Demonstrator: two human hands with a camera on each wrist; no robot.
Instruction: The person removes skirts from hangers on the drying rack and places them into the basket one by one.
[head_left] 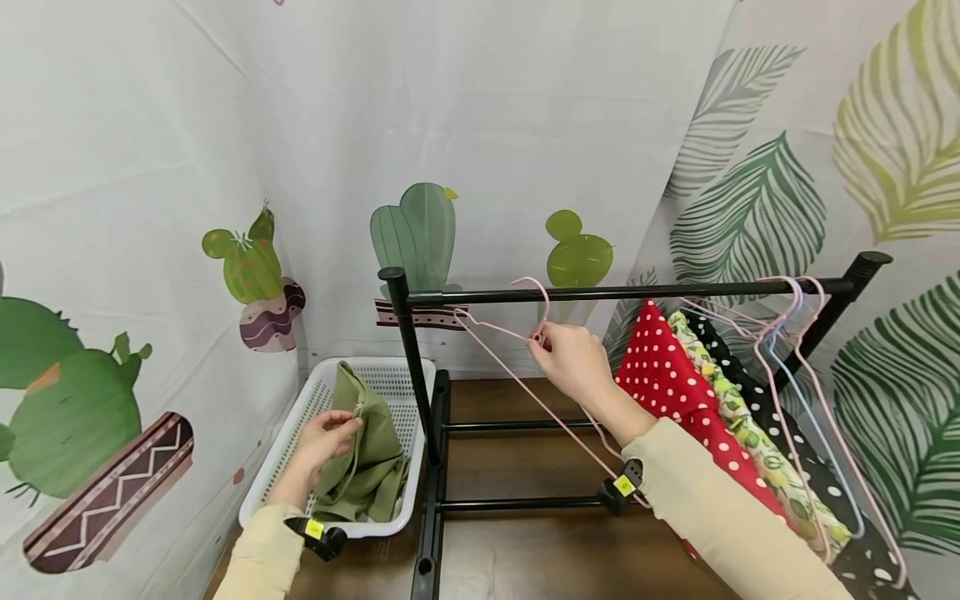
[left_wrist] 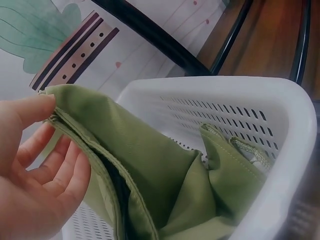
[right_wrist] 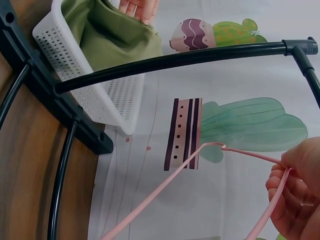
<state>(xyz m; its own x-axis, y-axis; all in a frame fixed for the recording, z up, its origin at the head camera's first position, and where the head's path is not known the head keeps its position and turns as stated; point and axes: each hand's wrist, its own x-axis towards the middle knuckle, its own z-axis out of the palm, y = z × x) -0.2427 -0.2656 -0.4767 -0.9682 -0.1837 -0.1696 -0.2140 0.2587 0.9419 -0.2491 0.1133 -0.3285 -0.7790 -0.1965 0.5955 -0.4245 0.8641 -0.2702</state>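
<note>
My left hand (head_left: 324,446) pinches the upper edge of a folded green cloth (head_left: 372,454) between thumb and fingers. The cloth's lower part lies in a white perforated basket (head_left: 255,492), and its layered hems show in the left wrist view. With its fingertips my right hand (head_left: 573,358) grips a pink hanger (head_left: 517,379) just below the hook. The hook rises beside the black rail (head_left: 480,296) of a clothes rack, and nothing hangs on this hanger. From the right wrist view, the hanger's shoulder and bar (right_wrist: 150,197) spread out from the fingers.
Toward the rack's right end hang pink and blue hangers (head_left: 795,333), with a red polka-dot cloth (head_left: 667,383), a lemon-print cloth (head_left: 738,417) and a black dotted cloth. The rack's left post (head_left: 414,367) stands between basket and hanger. Printed curtains hang behind.
</note>
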